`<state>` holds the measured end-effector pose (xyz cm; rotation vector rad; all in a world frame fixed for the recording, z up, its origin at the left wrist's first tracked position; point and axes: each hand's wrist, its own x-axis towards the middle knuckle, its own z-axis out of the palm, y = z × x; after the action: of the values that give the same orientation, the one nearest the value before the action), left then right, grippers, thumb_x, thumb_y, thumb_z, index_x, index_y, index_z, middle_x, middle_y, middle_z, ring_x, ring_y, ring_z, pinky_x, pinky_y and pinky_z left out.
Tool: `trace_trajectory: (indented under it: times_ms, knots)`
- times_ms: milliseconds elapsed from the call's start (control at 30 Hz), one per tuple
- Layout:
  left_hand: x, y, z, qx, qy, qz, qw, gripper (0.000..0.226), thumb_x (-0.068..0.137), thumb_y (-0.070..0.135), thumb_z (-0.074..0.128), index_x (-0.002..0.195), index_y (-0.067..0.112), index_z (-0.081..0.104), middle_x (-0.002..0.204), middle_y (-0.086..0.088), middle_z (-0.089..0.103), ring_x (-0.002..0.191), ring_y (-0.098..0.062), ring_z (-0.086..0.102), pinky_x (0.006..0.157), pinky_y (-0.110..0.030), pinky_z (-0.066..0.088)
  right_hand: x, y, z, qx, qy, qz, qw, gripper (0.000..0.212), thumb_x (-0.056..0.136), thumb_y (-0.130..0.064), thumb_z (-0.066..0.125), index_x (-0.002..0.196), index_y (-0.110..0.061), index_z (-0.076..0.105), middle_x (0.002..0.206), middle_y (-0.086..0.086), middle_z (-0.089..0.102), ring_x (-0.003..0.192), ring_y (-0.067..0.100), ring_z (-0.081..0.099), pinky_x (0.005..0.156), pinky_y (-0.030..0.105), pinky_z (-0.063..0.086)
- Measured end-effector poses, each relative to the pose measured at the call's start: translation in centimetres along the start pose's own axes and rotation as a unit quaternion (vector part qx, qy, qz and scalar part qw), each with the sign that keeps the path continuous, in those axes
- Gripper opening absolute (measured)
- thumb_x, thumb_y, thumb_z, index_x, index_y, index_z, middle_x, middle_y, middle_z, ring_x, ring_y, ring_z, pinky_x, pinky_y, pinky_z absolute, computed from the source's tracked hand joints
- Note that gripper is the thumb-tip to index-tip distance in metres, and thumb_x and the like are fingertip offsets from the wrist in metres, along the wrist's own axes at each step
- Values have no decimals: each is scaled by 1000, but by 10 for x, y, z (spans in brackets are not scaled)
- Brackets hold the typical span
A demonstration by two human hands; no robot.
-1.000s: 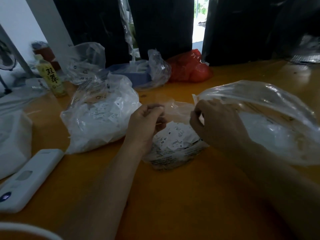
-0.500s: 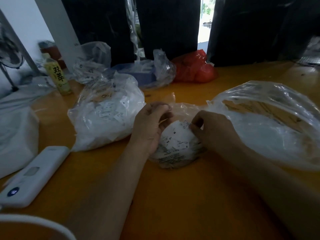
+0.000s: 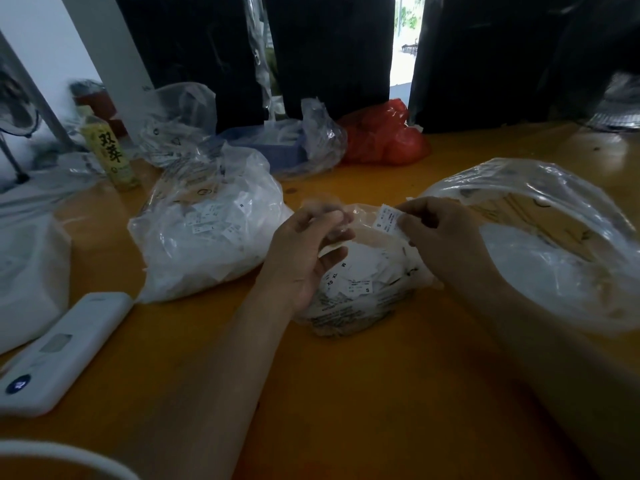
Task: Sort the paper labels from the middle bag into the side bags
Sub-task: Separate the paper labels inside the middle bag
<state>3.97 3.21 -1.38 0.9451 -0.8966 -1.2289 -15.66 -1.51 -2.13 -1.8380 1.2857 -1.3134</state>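
The small middle bag [image 3: 360, 306] lies on the orange table, full of white paper labels [image 3: 349, 282] printed with size letters. My left hand [image 3: 304, 254] pinches the bag's clear upper edge at its left side. My right hand [image 3: 440, 237] holds one paper label [image 3: 387, 219] above the bag, pinched between thumb and fingers. The left side bag [image 3: 207, 237] is stuffed with white labels. On the right, the right side bag [image 3: 554, 244] lies wide open, with labels at its bottom.
A white remote-like device [image 3: 65, 351] lies at the near left beside a white cloth bundle [image 3: 27, 271]. A yellow drink bottle [image 3: 110, 154], more clear bags [image 3: 176, 123], a blue box [image 3: 277, 150] and a red bag [image 3: 384, 136] stand along the back. A white rim [image 3: 52, 452] shows at the bottom left.
My right hand dipped into the middle bag and has come up with a single label. My left hand stayed at the bag's edge, shifting its grip slightly.
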Motion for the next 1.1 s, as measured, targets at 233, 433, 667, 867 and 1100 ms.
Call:
trace_trajectory:
  times_ms: [233, 433, 667, 867, 1100]
  knots:
    - [4, -10, 0, 72, 47, 26, 996, 17, 96, 8, 73, 89, 20, 82, 94, -3, 79, 93, -17, 77, 72, -23, 61, 6, 9, -6, -85, 38, -25, 995, 12, 106, -26, 50, 113, -24, 59, 95, -9, 65, 65, -4, 66, 50, 12, 48]
    - [4, -16, -1, 109, 49, 56, 991, 20, 90, -2, 77, 107, 6, 71, 106, -18, 76, 96, -30, 79, 81, -28, 63, 15, 16, -17, -133, 69, -32, 988, 17, 105, -24, 51, 116, -18, 62, 109, 3, 68, 83, 13, 62, 61, 13, 39]
    - [1, -15, 1, 123, 27, 65, 990, 18, 89, 6, 81, 106, 4, 74, 100, -12, 80, 94, -26, 80, 86, -30, 64, 6, -6, -14, -11, 84, -61, 995, 17, 100, -22, 61, 116, -24, 58, 94, -14, 66, 72, -5, 69, 61, 9, 52]
    - [2, -17, 1, 131, 12, 58, 990, 22, 98, 25, 73, 112, 9, 77, 103, -5, 82, 100, -21, 79, 91, -30, 62, 0, -17, -15, 83, 60, -67, 992, 27, 96, -16, 68, 121, -18, 58, 88, -5, 74, 78, 1, 72, 71, 14, 55]
    - [0, -19, -1, 191, -1, 73, 979, 27, 90, 20, 82, 115, 8, 78, 105, -1, 82, 102, -15, 78, 94, -32, 62, -4, -24, -17, 139, 21, -95, 986, 9, 96, -11, 67, 104, -13, 66, 84, -2, 75, 80, 10, 74, 73, 19, 57]
